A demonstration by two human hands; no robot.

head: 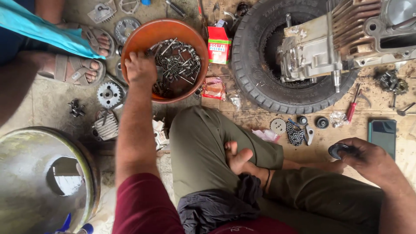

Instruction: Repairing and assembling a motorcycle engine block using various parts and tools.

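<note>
Nearest camera: dark grey crumpled cloth (221, 206) on the lap, over olive-green trousers (203, 151), legs crossed, bare foot (238, 158) uppermost.
Landmark: round orange plastic bowl (167, 30) on the floor, holding a heap of grey steel bolts and screws (177, 65).
Left hand (139, 67): inside the bowl at its near-left rim, resting on the bolts; fingers (136, 55) curled downward into the heap, whether anything is pinched cannot be told.
Right hand (368, 158): well right of the bowl, low over the wooden boards; fingers closed round a small black round rubber ring (339, 150).
Step in hand: judged to be sorting fasteners from the bowl while the ring is kept ready.
Next move calls for: a clean pinch on one bolt, lifted straight over the rim.
Right of bowl: small red and white cardboard box (219, 43) just beside; black rubber tyre (260, 65) beyond, carrying a grey finned metal engine block (320, 47).
Left of bowl: steel toothed gear (109, 94) and another person's sandalled feet (82, 69), close by.
Open room: little; bare boards lie only between tyre and right knee, where a dark rectangular phone (382, 134) sits.
</note>
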